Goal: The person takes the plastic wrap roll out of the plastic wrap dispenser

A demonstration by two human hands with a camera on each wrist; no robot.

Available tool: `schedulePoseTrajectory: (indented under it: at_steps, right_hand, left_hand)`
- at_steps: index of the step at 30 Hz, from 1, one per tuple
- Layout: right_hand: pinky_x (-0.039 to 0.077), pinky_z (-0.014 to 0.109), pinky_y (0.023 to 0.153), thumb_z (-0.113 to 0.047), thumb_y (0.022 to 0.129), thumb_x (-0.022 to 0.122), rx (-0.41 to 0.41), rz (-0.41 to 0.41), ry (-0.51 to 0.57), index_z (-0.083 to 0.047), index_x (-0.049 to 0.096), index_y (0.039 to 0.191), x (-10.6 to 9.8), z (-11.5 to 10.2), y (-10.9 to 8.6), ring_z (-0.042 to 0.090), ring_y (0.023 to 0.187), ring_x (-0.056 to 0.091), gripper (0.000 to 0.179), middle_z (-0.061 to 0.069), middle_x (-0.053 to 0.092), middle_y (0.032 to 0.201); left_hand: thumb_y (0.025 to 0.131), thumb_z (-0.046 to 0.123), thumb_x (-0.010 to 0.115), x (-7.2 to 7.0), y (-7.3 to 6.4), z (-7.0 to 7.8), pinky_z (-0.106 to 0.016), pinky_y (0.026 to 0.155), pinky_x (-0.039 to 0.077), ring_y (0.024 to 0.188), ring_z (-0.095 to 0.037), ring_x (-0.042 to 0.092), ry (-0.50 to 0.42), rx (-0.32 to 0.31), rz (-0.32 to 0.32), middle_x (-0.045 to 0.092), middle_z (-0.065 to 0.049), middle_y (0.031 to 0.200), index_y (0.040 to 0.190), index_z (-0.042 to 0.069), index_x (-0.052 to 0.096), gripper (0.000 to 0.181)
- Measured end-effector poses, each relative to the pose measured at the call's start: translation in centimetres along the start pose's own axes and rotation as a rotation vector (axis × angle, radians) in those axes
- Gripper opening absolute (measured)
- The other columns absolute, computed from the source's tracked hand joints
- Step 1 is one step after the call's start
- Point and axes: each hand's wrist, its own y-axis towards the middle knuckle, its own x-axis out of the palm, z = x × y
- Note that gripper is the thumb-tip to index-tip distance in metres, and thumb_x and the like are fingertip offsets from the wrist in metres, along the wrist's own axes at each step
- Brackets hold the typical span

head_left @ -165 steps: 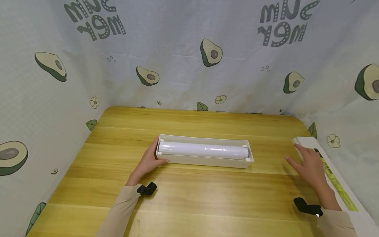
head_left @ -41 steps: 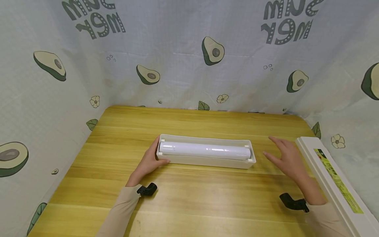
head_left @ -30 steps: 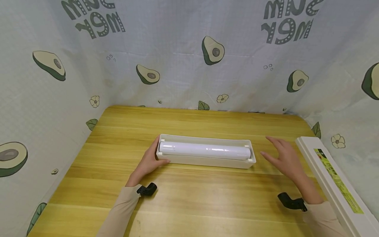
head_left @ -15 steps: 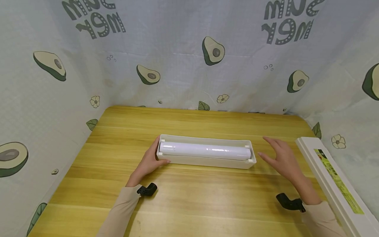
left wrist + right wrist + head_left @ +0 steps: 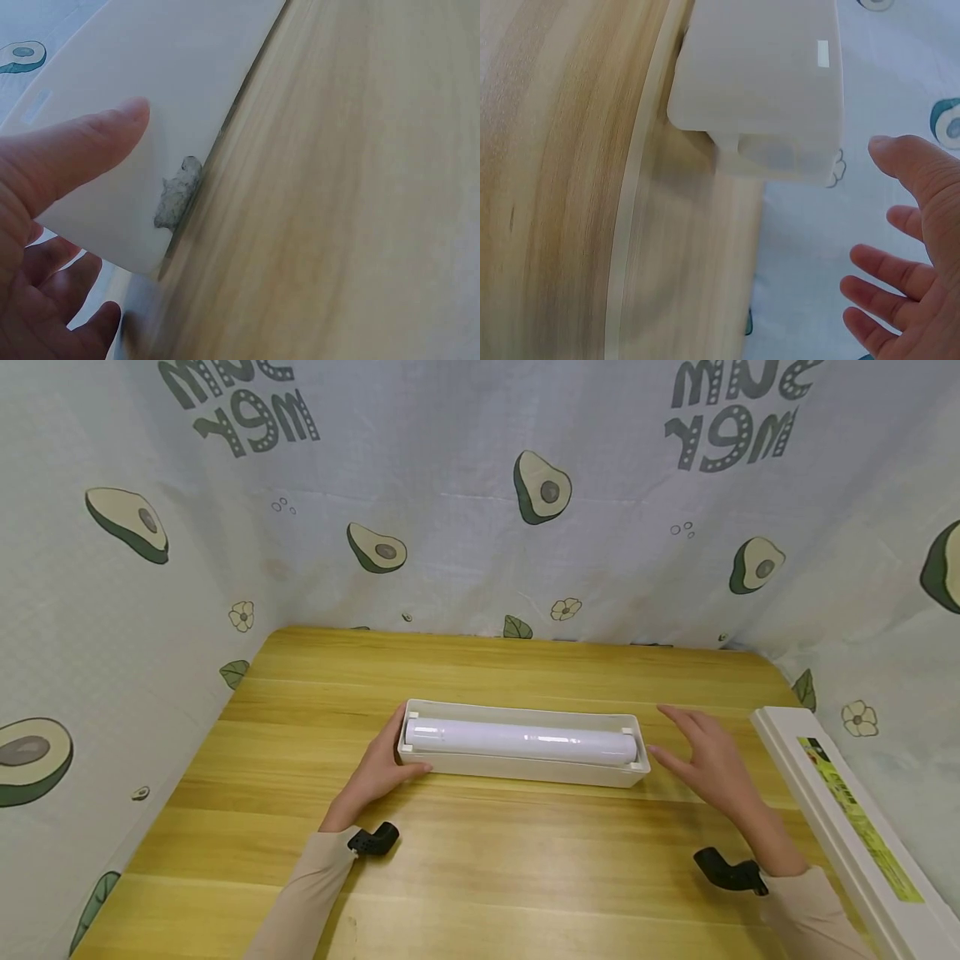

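Observation:
A long white open-topped box [image 5: 517, 767], which looks like a cling film dispenser, lies on the wooden table. Inside it rests a shiny white roll, apparently cling film [image 5: 517, 740]. My left hand [image 5: 375, 772] holds the box's left end, thumb along the front wall and fingers around the end. A grey patch [image 5: 178, 196] shows low on that wall in the left wrist view. Just off the box's right end hovers my right hand [image 5: 708, 764], thumb and fingers spread and holding nothing; a gap separates it from the box in the right wrist view.
A long white lid-like piece [image 5: 813, 777] with a yellow-green label [image 5: 858, 822] lies along the table's right edge, beside my right forearm. Avocado-printed curtain [image 5: 457, 593] encloses the table [image 5: 480, 877] at the back and sides.
My right hand has moved left, from over the lid-like piece to close by the box's right end. My left hand has kept its hold, and the box has stayed in place.

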Motion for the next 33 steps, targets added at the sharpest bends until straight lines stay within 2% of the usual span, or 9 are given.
schedulePoseTrajectory:
  at_steps: [9,17,18,33]
  right_hand:
    - [0.042,0.056,0.082,-0.010,0.072,0.077,-0.035,0.023,0.004,0.003,0.053,0.127,0.2,-0.2,0.2,0.040,0.102,0.053,0.062,0.026,0.059,0.114]
    - [0.043,0.056,0.082,-0.009,0.071,0.077,-0.060,0.026,0.001,0.002,0.053,0.127,0.3,-0.6,0.5,0.040,0.102,0.054,0.062,0.025,0.060,0.113]
    - [0.043,0.056,0.081,-0.009,0.071,0.077,-0.063,0.025,0.002,0.002,0.053,0.127,0.3,-0.7,0.5,0.040,0.102,0.054,0.061,0.025,0.060,0.112]
    - [0.042,0.056,0.084,-0.010,0.072,0.077,-0.065,0.015,0.018,0.002,0.053,0.127,0.6,-1.4,0.8,0.040,0.104,0.053,0.061,0.025,0.060,0.114]
  left_hand:
    - [0.072,0.014,0.081,0.0,0.1,0.0,-0.052,0.110,0.030,0.132,-0.034,0.040,-0.010,0.016,-0.001,0.037,-0.015,0.148,0.152,0.014,0.013,0.105]
    - [0.071,0.013,0.081,0.0,0.1,-0.1,-0.051,0.111,0.029,0.132,-0.032,0.039,-0.003,-0.004,0.000,0.037,-0.013,0.147,0.152,0.016,0.013,0.105]
    - [0.072,0.012,0.080,-0.1,0.0,0.4,-0.052,0.111,0.029,0.132,-0.033,0.039,-0.001,-0.007,-0.001,0.037,-0.015,0.147,0.152,0.013,0.013,0.104]
    - [0.072,0.015,0.081,0.0,0.1,-0.1,-0.054,0.112,0.026,0.134,-0.035,0.036,0.010,-0.005,0.004,0.034,-0.015,0.149,0.151,0.009,0.013,0.105]
